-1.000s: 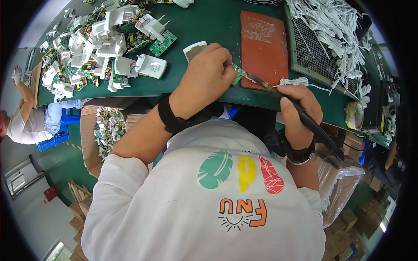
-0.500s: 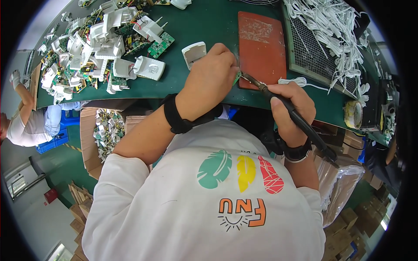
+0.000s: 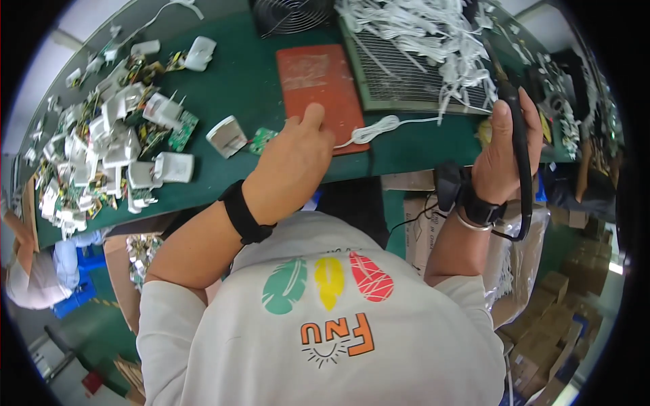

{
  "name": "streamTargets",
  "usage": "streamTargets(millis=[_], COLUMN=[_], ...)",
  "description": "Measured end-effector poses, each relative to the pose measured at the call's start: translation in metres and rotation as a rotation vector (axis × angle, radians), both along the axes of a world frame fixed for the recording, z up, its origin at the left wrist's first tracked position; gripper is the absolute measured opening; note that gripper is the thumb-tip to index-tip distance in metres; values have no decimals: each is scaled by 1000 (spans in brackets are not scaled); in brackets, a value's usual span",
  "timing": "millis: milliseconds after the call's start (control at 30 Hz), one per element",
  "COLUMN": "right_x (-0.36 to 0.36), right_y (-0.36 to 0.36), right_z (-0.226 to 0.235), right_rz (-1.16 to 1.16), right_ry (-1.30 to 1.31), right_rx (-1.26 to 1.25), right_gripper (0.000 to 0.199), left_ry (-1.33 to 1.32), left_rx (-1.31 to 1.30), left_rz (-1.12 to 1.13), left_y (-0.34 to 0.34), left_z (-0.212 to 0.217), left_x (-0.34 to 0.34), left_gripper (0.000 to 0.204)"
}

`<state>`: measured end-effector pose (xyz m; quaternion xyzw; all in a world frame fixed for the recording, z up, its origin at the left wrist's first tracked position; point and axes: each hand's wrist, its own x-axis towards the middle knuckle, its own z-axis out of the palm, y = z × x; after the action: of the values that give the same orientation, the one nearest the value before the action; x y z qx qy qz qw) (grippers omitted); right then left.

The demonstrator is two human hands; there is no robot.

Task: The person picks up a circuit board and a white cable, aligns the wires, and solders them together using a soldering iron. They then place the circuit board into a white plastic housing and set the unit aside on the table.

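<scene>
My left hand (image 3: 296, 143) is over the lower left part of a red mat (image 3: 305, 91), its fingers bent and closed; what lies under the fingertips is hidden. Against its left side is a small green circuit board (image 3: 261, 141), and beside that an open white charger casing (image 3: 227, 137). A coiled white cable (image 3: 379, 128) runs from the right side of this hand across the mat. My right hand (image 3: 504, 152), raised at the right, is wrapped around a soldering iron (image 3: 518, 139), its tip pointing up and away from me.
At the left lies a pile of white casings and circuit boards (image 3: 112, 152). A bundle of white cables (image 3: 433, 40) rests on a mesh-topped tray (image 3: 399, 84) at the back right. Behind the mat stands a black fan (image 3: 291, 17). Another person (image 3: 47, 271) sits far left.
The soldering iron has moved away from the left hand, up and to the right. My left hand has shifted onto the mat, and the view has turned right.
</scene>
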<state>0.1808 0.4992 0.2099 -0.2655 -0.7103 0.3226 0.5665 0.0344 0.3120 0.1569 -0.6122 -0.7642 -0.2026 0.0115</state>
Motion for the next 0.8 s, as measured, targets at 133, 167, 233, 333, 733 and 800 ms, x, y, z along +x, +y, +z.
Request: streamTargets(millis=[133,167,233,333,733,800], right_x=[5,9,15,14,6,3], right_y=[18,25,35,43,55,51], right_z=[2,-7,-23,-44,-45,-46], right_rz=[81,112,158,198,325,357], right_ry=[-97,-144,-185,-431,-633,-370], right_rx=[-128,-172,-217,-71,8,-122], right_gripper=[36,37,38,40,52,52], left_ry=[68,77,169,337,151,167], left_rx=[-34,-22,-4,87,-443,-415], left_rz=[-144,-126,-76,73,318,229], left_y=[4,2,-4,-30,10,12], left_z=[29,41,76,122,30,31], left_x=[-30,-46,-89,-184,-217,-203], left_gripper=[5,6,8,7,22,21])
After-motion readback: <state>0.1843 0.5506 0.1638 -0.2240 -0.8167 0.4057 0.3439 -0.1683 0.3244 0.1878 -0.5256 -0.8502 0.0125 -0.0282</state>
